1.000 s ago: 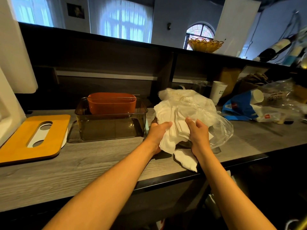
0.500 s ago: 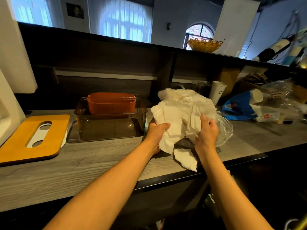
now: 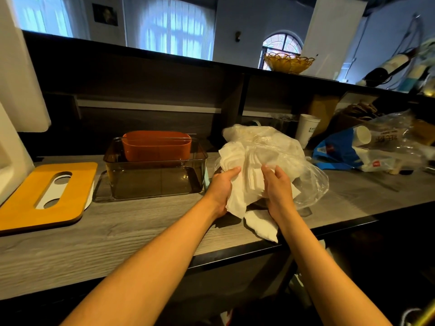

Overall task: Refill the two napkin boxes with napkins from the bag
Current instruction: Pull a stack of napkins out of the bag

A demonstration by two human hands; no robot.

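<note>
A clear plastic bag (image 3: pixel 306 175) full of white napkins (image 3: pixel 244 170) stands on the grey wooden counter (image 3: pixel 141 227). My left hand (image 3: pixel 221 187) grips the napkin bundle from its left side. My right hand (image 3: pixel 277 184) holds the napkins at the bag's mouth, fingers curled over them. One loose napkin (image 3: pixel 261 225) lies at the counter's front edge. To the left stands a smoky transparent napkin box (image 3: pixel 155 182) with an orange box (image 3: pixel 156 145) behind it; both look empty. An orange lid (image 3: pixel 30 198) with an oval slot lies at far left.
A white paper cup (image 3: pixel 307 129) stands behind the bag. A blue packet (image 3: pixel 339 150) and another clear bag (image 3: pixel 397 142) with cups crowd the right of the counter. A dark shelf back rises behind; a yellow basket (image 3: pixel 288 63) sits on top.
My right hand has shifted left and back onto the napkin bundle after reaching up the bag's side. The left hand has kept its grip and the bag has barely moved.
</note>
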